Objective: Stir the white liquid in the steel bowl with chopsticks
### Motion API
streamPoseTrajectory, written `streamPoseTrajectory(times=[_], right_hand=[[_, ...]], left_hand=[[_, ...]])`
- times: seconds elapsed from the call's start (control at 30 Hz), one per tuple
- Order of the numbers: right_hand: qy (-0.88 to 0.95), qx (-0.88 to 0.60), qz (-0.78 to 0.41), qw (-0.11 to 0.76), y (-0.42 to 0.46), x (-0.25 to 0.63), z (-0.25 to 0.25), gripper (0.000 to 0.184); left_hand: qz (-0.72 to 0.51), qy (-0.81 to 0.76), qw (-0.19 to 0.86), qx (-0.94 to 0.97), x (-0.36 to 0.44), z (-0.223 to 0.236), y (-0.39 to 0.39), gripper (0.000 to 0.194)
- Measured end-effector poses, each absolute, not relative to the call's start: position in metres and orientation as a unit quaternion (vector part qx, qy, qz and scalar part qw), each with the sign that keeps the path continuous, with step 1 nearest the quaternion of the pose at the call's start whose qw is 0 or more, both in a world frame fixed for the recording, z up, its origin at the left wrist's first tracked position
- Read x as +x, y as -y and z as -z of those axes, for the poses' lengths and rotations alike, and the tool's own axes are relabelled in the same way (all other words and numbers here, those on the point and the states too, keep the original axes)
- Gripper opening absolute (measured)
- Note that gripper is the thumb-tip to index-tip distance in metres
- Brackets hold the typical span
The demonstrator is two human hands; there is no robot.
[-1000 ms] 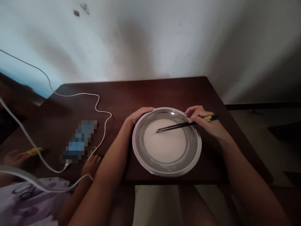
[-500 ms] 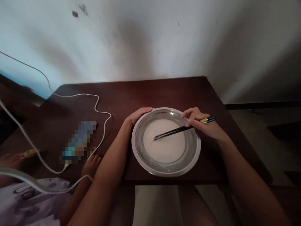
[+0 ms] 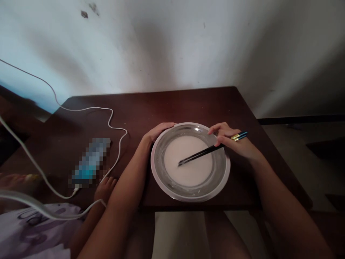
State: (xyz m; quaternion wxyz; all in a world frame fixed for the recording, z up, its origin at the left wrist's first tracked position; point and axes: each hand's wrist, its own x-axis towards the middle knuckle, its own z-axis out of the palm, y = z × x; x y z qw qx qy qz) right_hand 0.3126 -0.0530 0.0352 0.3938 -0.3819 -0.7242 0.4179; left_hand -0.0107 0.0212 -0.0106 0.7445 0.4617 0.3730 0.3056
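Observation:
A wide metal bowl (image 3: 188, 195) stands near the table's front edge, with a smooth white liquid (image 3: 185, 176) in its bottom. My left hand (image 3: 161, 130) is wrapped round the bowl's far left rim; the fingertips behind the rim are partly hidden. In my right hand (image 3: 228, 138), over the right rim, is a pair of black chopsticks (image 3: 201, 153) with gold and blue ends. They slant down to the left, and their whitened tips are at the liquid's surface, left of its middle.
On the brown table (image 3: 172, 104), a phone-like device with a blurred screen (image 3: 91, 160) lies at left. A white cable (image 3: 118, 154) winds round it. Another person's hand (image 3: 107, 185) rests beside it, near my left forearm. A wall (image 3: 172, 54) borders the far edge.
The chopstick tips have shifted slightly right and down in the liquid. My left hand and the bowl stay put. At far left, the other person's blurred hand has moved left.

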Motion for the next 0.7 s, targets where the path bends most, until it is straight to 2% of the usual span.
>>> streamPoseTrajectory(times=[0.13,0.27,0.37,0.5,0.6,0.7], right_hand=[[0.707,-0.423,-0.36,0.438,0.047,0.317,-0.03,0.027],[0.675,-0.418,-0.35,0.497,0.045,0.33,-0.031,0.037],[0.681,-0.394,-0.404,0.466,0.049,0.329,-0.035,0.042],[0.714,-0.388,-0.416,0.409,0.051,0.315,-0.034,0.034],[0.715,-0.406,-0.378,0.426,0.049,0.311,-0.031,0.027],[0.699,-0.433,-0.325,0.467,0.045,0.319,-0.028,0.028]], left_hand=[[-0.304,-0.379,0.742,0.462,-0.011,0.011,-0.021,0.035],[-0.307,-0.381,0.739,0.463,-0.012,0.013,-0.023,0.033],[-0.307,-0.377,0.741,0.463,-0.012,0.013,-0.024,0.035],[-0.306,-0.376,0.742,0.464,-0.012,0.013,-0.024,0.036],[-0.304,-0.378,0.744,0.459,-0.012,0.013,-0.023,0.035],[-0.306,-0.377,0.743,0.461,-0.012,0.014,-0.024,0.034]])
